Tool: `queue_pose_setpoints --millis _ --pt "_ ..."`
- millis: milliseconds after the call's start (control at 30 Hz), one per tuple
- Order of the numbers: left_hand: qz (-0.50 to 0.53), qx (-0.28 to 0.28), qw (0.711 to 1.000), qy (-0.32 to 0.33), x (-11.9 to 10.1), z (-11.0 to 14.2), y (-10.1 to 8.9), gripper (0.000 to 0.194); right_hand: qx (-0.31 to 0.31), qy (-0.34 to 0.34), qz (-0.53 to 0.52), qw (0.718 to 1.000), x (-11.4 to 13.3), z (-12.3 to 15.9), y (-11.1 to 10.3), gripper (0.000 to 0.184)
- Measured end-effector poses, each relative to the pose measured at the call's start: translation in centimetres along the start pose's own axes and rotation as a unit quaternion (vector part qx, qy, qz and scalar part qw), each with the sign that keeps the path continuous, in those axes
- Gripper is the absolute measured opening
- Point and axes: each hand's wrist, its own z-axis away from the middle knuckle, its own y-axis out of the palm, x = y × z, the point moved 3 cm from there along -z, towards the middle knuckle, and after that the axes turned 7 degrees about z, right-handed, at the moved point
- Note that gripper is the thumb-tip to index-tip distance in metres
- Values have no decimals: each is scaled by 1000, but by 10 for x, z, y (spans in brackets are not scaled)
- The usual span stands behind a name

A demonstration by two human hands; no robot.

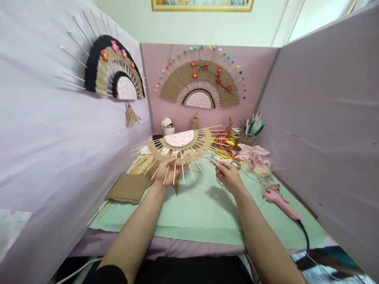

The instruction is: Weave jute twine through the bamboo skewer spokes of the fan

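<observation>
My left hand (170, 170) holds a half-round woven fan (205, 146) from below, its fingers partly hidden behind the weave. Thin wooden sticks radiate from the fan, with tan twine woven through them in a band. At its centre is a half-disc of white cloth with pink dots (179, 138). Off the fan's right side, my right hand (226, 174) is closed in a pinch on a thin strand of twine that runs toward the weave. A loose loop of pale twine (220, 184) shows just below these fingers.
A pink glue gun (282, 204) lies at the right with its black cord. Folded brown cloth (127, 188) and loose sticks (142, 163) lie at the left. Coloured pipe cleaners (222, 142), pink-dotted cloth (253, 154) and a tool pot (247, 140) stand behind. Finished fans (174, 81) hang on the partitions.
</observation>
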Motion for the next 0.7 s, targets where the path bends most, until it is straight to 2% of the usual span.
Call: queue_pose_setpoints --millis 233,333,500,700 --pt "-11 43 996 -76 8 4 4 64 -63 -55 -18 996 3 -2 -2 24" --pt "-10 52 994 -94 9 6 6 61 -54 -60 -20 996 6 1 0 22" --pt "8 56 995 -83 5 7 7 54 -19 -42 -47 998 7 3 3 20" --pt "22 42 995 -83 2 8 7 50 3 -22 -65 998 5 3 3 32"
